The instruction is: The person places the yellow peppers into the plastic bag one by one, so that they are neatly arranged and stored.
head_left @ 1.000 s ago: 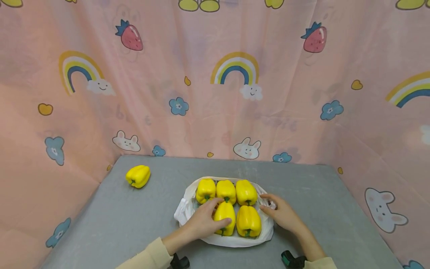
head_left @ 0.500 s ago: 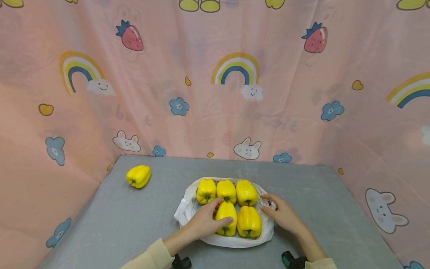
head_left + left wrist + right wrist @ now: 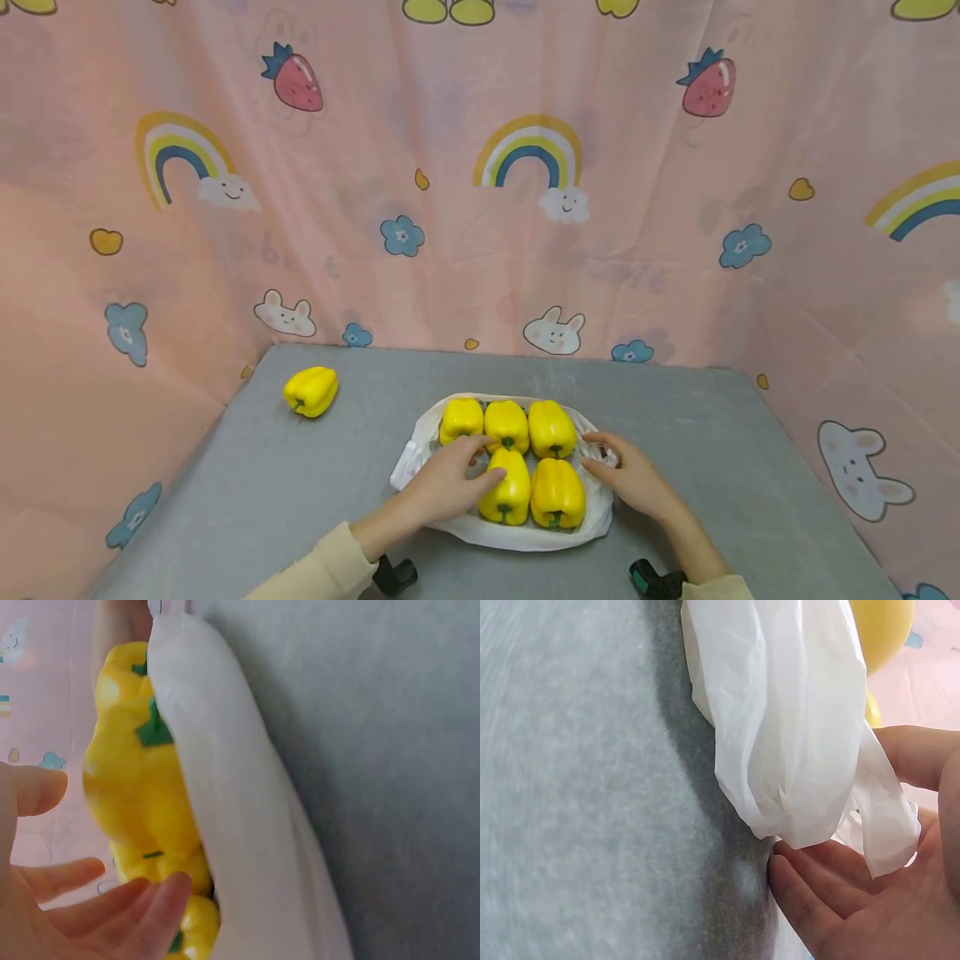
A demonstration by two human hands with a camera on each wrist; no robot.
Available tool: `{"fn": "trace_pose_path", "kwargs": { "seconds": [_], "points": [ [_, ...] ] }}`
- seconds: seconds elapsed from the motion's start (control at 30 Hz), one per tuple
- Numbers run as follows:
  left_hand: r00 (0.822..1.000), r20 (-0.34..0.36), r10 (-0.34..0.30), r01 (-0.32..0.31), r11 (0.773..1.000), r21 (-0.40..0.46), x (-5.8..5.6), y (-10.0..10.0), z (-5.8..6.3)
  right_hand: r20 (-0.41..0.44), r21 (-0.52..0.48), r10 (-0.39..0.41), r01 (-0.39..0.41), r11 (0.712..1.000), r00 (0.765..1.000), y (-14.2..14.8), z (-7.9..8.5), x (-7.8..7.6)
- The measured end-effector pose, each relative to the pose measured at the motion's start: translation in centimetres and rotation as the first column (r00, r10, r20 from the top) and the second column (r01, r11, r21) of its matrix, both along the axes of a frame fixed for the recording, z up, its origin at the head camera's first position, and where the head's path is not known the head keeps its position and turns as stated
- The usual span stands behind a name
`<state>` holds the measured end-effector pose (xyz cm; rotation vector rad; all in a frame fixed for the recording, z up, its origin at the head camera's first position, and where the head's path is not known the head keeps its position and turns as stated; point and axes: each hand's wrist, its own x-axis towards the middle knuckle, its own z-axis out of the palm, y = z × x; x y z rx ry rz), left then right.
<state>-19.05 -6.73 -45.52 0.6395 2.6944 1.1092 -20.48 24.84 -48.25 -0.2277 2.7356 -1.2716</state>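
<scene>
Several yellow bell peppers sit in a white plastic bag, its mouth spread wide, in the head view. Three form the back row; two stand in front. My left hand is beside the front left pepper, fingers and thumb spread, holding nothing. In the left wrist view, its fingertips overlap peppers, so contact is hard to judge. At the bag's right side, my right hand rests with fingers extended and thumb apart. The right wrist view shows a loose bag strip between thumb and fingers.
A lone yellow bell pepper lies at the back left of the grey table. A pink patterned curtain encloses the table at the back and sides. Black wrist devices sit under both wrists.
My left hand has let go of the front left pepper and drawn slightly left, its thumb and fingers wider apart. That pepper has shifted a little. The right hand stays in place.
</scene>
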Motion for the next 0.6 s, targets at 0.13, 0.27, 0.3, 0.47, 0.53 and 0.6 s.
{"fn": "trace_pose_path", "kwargs": {
  "seconds": [0.13,0.27,0.3,0.47,0.53,0.6],
  "points": [
    [0.997,-0.067,-0.029,0.031,0.999,0.035,-0.3,-0.7,0.5,-0.004,0.010,-0.001,0.001,1.000,1.000,0.1,0.0,-0.1],
    [0.990,-0.134,-0.047,0.058,0.995,0.080,-0.6,-1.3,0.8,-0.004,0.010,-0.007,0.007,1.000,1.000,0.1,-0.1,-0.1],
    [0.987,-0.149,-0.053,0.067,0.994,0.090,-0.7,-1.5,0.8,-0.004,0.010,-0.004,0.004,1.000,1.000,0.1,-0.1,-0.1],
    [0.976,-0.199,-0.084,0.110,0.986,0.122,-0.9,-2.2,1.1,-0.004,0.023,-0.004,0.004,1.000,1.000,0.1,-0.1,0.0],
    [0.974,-0.208,-0.088,0.117,0.985,0.128,-1.0,-2.5,1.2,-0.004,0.030,-0.006,0.006,1.000,1.000,0.1,0.0,0.0],
    [0.972,-0.217,-0.090,0.122,0.983,0.137,-1.2,-2.9,1.5,-0.005,0.032,-0.007,0.007,0.999,1.000,0.1,0.0,0.0]
  ]
}}
